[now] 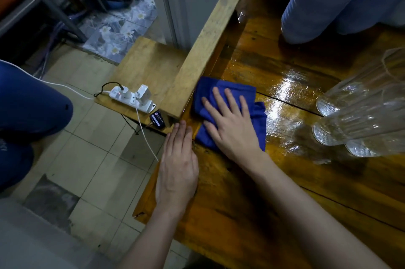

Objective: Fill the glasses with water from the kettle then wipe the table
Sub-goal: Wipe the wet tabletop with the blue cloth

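Note:
A folded blue cloth (pixel 223 91) lies on the dark wooden table (pixel 274 192) near its left edge. My right hand (pixel 230 124) presses flat on the cloth, fingers spread. My left hand (pixel 177 165) rests flat on the table's left edge, fingers together, holding nothing. Three clear ribbed glasses (pixel 359 119) stand at the right of the table. The tabletop between cloth and glasses shines wet. A blue ribbed kettle (pixel 317 1) stands at the back right, its top cut off by the frame.
A pale wooden plank (pixel 208 45) runs along the table's left side. Beside it a low wooden stand (pixel 144 69) carries a white power strip (pixel 131 98) with chargers and cables. Another person's blue-clad knee (pixel 28 104) is at the left, over a tiled floor.

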Demonstrator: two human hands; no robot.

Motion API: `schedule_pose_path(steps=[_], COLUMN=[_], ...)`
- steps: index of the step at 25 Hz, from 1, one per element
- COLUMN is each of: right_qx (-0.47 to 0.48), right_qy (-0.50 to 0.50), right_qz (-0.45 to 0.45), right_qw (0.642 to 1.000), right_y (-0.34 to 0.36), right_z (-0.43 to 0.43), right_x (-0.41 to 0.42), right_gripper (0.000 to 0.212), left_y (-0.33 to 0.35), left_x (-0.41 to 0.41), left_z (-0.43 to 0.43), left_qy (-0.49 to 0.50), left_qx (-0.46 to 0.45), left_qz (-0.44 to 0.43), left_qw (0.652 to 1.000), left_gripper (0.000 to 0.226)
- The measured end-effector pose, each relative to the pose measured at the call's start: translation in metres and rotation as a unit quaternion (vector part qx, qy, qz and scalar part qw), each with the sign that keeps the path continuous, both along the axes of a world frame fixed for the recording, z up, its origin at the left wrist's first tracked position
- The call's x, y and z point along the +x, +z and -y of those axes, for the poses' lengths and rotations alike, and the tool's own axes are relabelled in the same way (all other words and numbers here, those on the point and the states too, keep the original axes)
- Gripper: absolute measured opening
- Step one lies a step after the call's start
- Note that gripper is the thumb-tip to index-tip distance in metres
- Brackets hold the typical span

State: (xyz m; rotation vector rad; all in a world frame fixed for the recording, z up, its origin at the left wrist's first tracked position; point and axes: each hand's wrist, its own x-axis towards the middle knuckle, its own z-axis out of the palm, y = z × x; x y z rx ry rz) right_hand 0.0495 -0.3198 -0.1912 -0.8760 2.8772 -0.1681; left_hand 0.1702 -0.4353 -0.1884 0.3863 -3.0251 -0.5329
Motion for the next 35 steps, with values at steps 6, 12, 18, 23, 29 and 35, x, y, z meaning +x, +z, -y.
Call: schedule_pose_path(steps=[6,12,18,23,29,35], right_qx=[0.019,0.02,0.002,0.024,0.026,-0.009], right_qy=[-0.037,-0.166,-0.074,-0.006,-0.228,-0.071], right_qz=[-0.009,-0.021,0.003,0.002,0.014,0.021], right_qw=[0.999,0.986,0.997,1.0,0.973,0.997], right_y=[-0.002,0.001,0.006,0.007,0.01,0.008], right_z=[-0.091,-0.058,-0.023,-0.129,-0.181,-0.065], right_x=[0.056,0.053,0.081,0.151,0.13,0.122], right_gripper=[0.062,0.063,0.062,0.066,0.061,0.064], left_y=[0.0,-0.001,-0.001,0.003,0.004,0.001], left_x=[-0.001,-0.001,0.0,0.0,0.001,0.001], left_z=[-0.001,0.001,0.001,-0.001,-0.002,-0.002], left_qy=[0.012,-0.003,-0.008,0.002,-0.001,0.004], left_qx=[0.005,0.007,0.012,0.024,0.038,0.035], left_qz=[-0.015,-0.01,-0.014,-0.023,-0.024,-0.035], left_qw=[1.0,1.0,1.0,0.999,0.999,0.999], left_gripper=[0.05,0.051,0.051,0.049,0.046,0.043])
